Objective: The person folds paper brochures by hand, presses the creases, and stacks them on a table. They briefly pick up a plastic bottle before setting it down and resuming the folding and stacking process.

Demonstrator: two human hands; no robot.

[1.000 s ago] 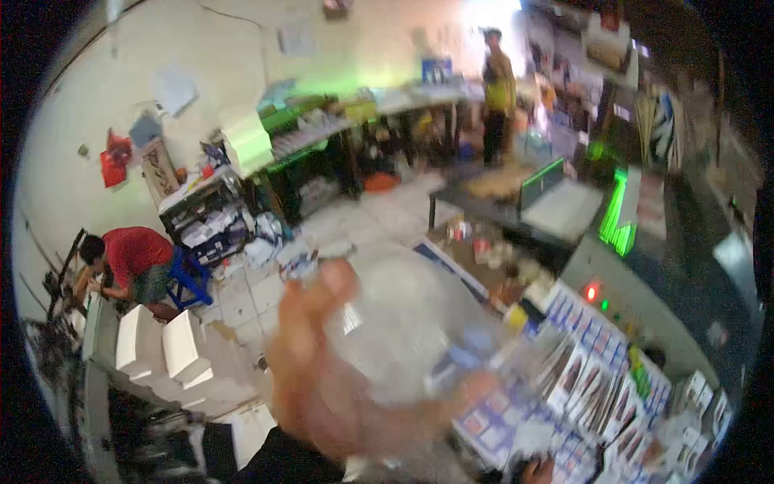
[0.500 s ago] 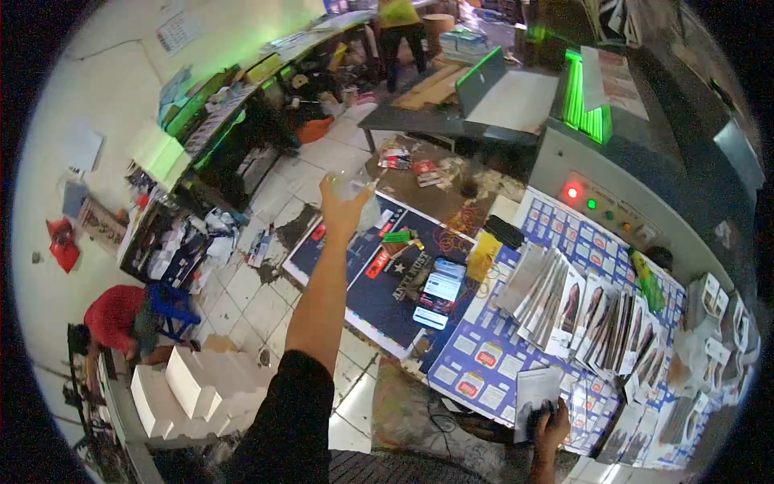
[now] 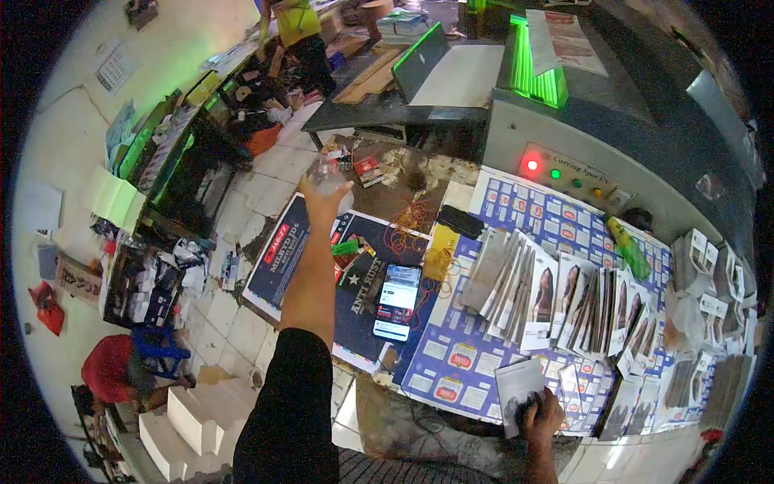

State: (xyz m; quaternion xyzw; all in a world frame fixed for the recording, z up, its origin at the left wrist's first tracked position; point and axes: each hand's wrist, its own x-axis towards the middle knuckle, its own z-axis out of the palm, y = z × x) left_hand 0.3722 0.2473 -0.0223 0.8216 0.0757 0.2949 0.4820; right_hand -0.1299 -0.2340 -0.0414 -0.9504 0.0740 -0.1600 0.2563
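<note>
The clear object in the left hand is too blurred to be identified. The card is partly covered by the right hand. The far person's head is cut off by the top edge.

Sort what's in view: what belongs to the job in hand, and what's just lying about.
Likely part of the job:
printed card in the right hand
fanned printed cards
clear item in the left hand, role unclear

Likely just lying about:
lit phone
red packet
green bag
</note>
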